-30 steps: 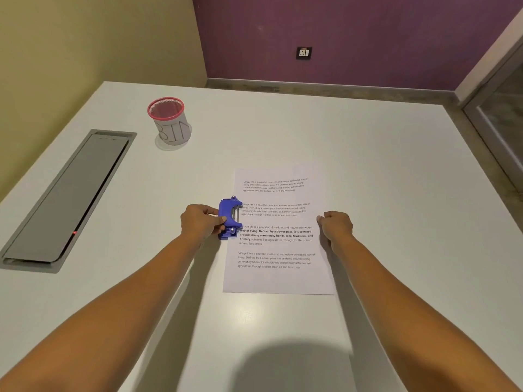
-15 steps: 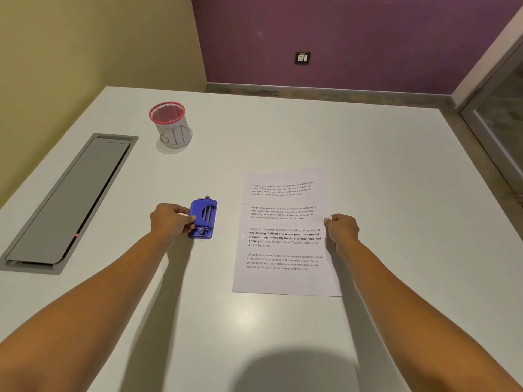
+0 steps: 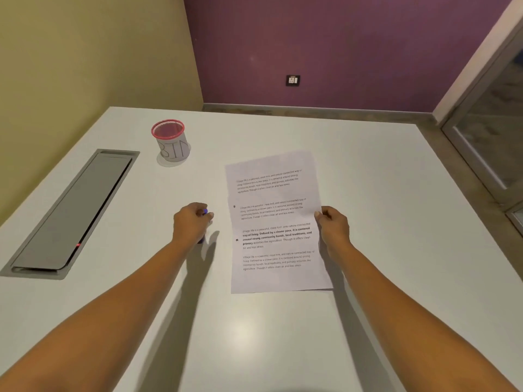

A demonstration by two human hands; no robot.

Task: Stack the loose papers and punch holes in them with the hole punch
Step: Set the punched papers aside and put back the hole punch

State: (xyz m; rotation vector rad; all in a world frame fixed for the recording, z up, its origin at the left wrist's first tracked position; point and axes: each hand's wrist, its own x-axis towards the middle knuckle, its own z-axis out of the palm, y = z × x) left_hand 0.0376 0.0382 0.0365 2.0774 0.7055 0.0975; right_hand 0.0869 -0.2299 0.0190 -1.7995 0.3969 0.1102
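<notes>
A stack of printed white papers [image 3: 276, 222] lies mid-table, with two punched holes along its left edge. My right hand [image 3: 332, 226] pinches the stack's right edge, and that edge is lifted a little off the table. My left hand [image 3: 192, 222] is closed around the blue hole punch [image 3: 204, 213], a short way left of the papers. My fingers hide most of the punch; only small blue bits show above and below my fist.
A white cup with a red mesh rim [image 3: 170, 142], marked BIN, stands at the back left. A long grey cable hatch [image 3: 70, 213] is set into the white table [image 3: 368, 171] along the left side. Walls stand behind the table.
My left hand pulled the punch off the papers' left edge, then turned it so my fist covers it. My right hand kept hold of the right edge and raised it slightly.
</notes>
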